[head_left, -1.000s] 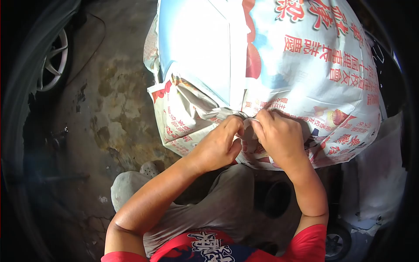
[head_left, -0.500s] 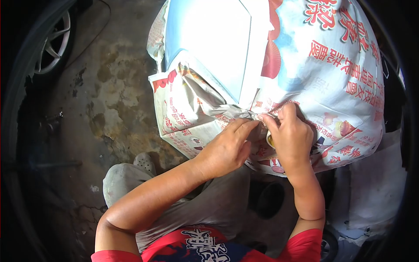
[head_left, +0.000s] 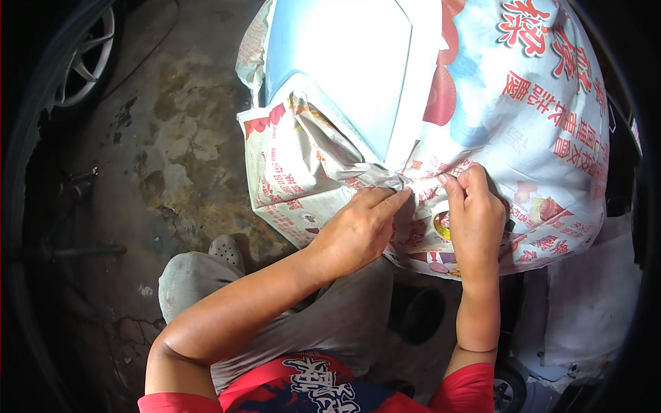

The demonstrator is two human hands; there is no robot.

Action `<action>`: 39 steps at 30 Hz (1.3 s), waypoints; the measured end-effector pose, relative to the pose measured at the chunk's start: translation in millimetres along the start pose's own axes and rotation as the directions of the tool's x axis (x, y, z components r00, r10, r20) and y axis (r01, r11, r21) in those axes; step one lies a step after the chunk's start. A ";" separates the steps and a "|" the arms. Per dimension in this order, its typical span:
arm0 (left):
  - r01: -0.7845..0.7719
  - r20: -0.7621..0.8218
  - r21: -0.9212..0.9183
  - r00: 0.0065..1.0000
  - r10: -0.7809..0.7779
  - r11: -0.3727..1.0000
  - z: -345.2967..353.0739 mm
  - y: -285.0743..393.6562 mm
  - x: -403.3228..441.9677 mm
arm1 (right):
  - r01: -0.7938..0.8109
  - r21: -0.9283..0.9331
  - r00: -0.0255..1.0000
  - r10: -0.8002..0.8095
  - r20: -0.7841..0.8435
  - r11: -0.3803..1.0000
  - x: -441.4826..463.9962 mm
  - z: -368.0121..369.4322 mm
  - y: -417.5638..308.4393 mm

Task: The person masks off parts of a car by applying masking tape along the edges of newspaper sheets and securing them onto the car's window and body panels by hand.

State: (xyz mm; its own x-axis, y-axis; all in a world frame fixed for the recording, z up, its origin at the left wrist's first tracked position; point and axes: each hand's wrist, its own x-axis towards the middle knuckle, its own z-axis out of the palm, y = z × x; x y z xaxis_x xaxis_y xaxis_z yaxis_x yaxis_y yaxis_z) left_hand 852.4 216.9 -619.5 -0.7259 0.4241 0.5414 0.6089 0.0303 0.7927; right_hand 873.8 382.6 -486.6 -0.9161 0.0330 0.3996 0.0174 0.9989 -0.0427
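Observation:
A white sheet with red print (head_left: 282, 182) is wrapped around a large bulky object, leaving a glossy pale blue-white panel (head_left: 344, 62) bare. My left hand (head_left: 361, 227) presses its closed thumb and fingers on the gathered sheet at the panel's lower corner. A short way to the right, my right hand (head_left: 475, 213) is closed in a pinch against the sheet; what lies between those fingertips is too small to make out. Beside the right palm is a white ring (head_left: 436, 219) that looks like a roll of tape, partly hidden by the hand.
A car wheel (head_left: 86, 58) stands at the upper left on the stained concrete floor (head_left: 186, 138). My bent knee (head_left: 193, 282) and shoe (head_left: 226, 253) are below the sheet. Another wheel (head_left: 509, 389) shows at the lower right, near a pale flat panel (head_left: 585, 303).
My right hand has moved right and away from the left fingertips, and the white ring has shifted with it. The left hand stays at the gathered fold. The view has shifted slightly.

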 end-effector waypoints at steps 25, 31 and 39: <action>0.283 -0.339 0.078 0.909 -0.241 0.956 -34.2 -23.9 27.9 | 0.210 0.349 0.967 -0.140 -0.215 0.914 -21.0 70.0 -38.2; 0.351 -0.322 -0.037 0.882 -0.344 0.936 -34.8 -22.0 33.1 | 0.324 0.244 0.928 -0.257 -0.269 0.914 -16.8 76.2 -30.4; 0.059 -0.288 0.242 0.957 0.014 0.968 -24.8 -17.4 18.7 | 0.413 0.154 0.894 -0.367 -0.257 0.898 -16.9 79.5 -18.0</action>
State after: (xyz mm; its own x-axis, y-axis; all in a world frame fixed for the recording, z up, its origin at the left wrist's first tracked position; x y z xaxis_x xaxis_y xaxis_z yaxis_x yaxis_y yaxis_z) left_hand 820.3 201.9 -616.2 -0.7789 0.1455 0.6101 0.6243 0.2737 0.7317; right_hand 857.1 361.5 -565.4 -0.7226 -0.3289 0.6080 -0.4242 0.9055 -0.0143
